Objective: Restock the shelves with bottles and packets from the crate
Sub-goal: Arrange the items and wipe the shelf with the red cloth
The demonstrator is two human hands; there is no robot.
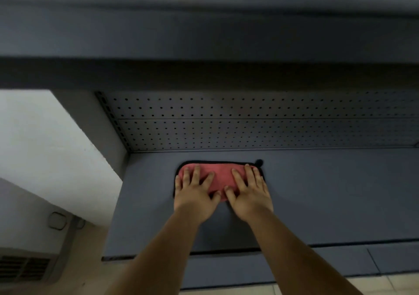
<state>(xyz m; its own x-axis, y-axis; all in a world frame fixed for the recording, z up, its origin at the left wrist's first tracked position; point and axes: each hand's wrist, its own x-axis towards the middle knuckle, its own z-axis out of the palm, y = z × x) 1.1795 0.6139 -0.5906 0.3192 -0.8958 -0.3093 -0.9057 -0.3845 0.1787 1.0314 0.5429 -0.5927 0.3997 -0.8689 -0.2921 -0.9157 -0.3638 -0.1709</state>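
- On the bare grey shelf, near its left end and just in front of the perforated back panel, lies a pink cloth with a black edging and a small black loop at its far right corner
- No bottles, packets or crate are in view; the cloth is the only item on this shelf, so the step in hand is judged to be wiping the surface ahead of restocking
- Handling, as a judgement: the cloth looks soft, limp and light; it will fold or bunch if pushed from one edge only, and should slide readily on the smooth painted metal
- Hold point: downward pressure through flat palms spread across its width keeps it flat; for lifting, pinch the near edge or the black loop
- Left hand: palm down on the left half of the cloth, fingers straight and spread, gripping nothing
- Right hand: palm down on the right half, fingers straight and slightly spread, likewise pressing, not clasping
- The thumbs point inward and nearly meet at the near edge of the cloth
- Both forearms reach forward from the bottom of the view, roughly parallel, with wrists low over the shelf
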